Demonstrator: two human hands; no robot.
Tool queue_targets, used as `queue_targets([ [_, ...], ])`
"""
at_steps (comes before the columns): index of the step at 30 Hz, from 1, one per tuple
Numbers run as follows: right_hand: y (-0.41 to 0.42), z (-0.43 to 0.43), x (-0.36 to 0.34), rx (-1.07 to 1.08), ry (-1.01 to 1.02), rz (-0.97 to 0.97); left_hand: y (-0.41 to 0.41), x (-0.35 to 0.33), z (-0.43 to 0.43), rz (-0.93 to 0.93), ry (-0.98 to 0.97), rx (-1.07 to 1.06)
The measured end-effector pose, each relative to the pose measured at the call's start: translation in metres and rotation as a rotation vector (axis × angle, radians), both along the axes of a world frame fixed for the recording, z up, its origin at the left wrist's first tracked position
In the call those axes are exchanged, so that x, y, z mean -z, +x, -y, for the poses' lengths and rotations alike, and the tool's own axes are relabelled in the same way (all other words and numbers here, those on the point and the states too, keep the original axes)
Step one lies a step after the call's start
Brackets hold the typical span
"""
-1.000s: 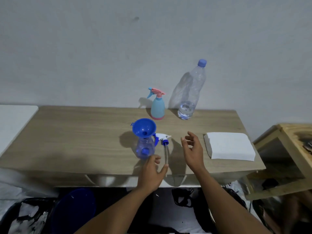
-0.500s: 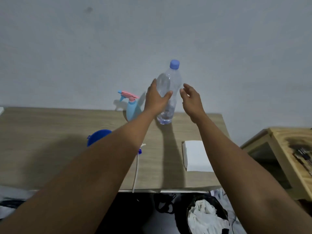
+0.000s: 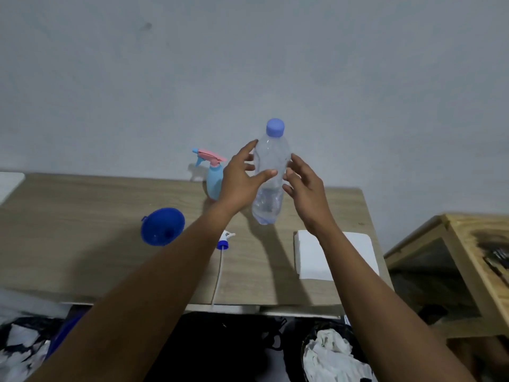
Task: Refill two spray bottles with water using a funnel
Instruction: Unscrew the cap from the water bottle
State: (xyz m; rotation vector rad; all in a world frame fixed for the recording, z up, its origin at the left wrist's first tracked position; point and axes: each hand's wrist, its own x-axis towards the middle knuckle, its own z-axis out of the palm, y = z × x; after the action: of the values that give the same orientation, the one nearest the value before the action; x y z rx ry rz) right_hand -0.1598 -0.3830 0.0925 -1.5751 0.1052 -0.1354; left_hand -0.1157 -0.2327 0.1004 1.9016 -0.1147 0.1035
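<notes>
The person's left hand (image 3: 239,183) has the clear water bottle (image 3: 271,161) by its middle. Its grip is clamped on the bottle, with the thumb across the front and the fingers behind. The bottle stands near the tabletop's (image 3: 82,244) back edge, capped in blue (image 3: 275,127) and with a little water in the bottom. Whether its base touches the wood I can't quite tell. The right hand (image 3: 305,188) is just beside the bottle with its grip apart and fingers spread, holding nothing. A pale blue spray bottle (image 3: 214,180) with a pink trigger stands at the back edge behind the left hand. The blue funnel (image 3: 162,226) sits mid-tabletop, and a loose spray head (image 3: 224,241) lies beside the forearm, its tube reaching the front edge. A white folded cloth (image 3: 355,252) lies by the right edge.
</notes>
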Motion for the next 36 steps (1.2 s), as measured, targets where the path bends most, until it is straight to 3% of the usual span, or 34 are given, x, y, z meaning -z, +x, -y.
queue_targets([
  [15, -0.087, -0.027, 0.005, -0.064, -0.023, -0.043, -0.093, 0.021, -0.04, -0.008, -0.001, -0.037],
  [20, -0.075, -0.029, -0.012, 0.07, -0.184, 0.042, -0.095, 0.011, -0.038, 0.043, 0.059, -0.036],
  [29, -0.043, -0.068, -0.044, 0.21, -0.208, 0.194, -0.082, 0.004, -0.034, 0.083, 0.042, -0.046],
  [36, -0.041, -0.054, -0.039, 0.022, -0.29, 0.258, -0.08, 0.003, -0.037, 0.079, 0.021, -0.001],
])
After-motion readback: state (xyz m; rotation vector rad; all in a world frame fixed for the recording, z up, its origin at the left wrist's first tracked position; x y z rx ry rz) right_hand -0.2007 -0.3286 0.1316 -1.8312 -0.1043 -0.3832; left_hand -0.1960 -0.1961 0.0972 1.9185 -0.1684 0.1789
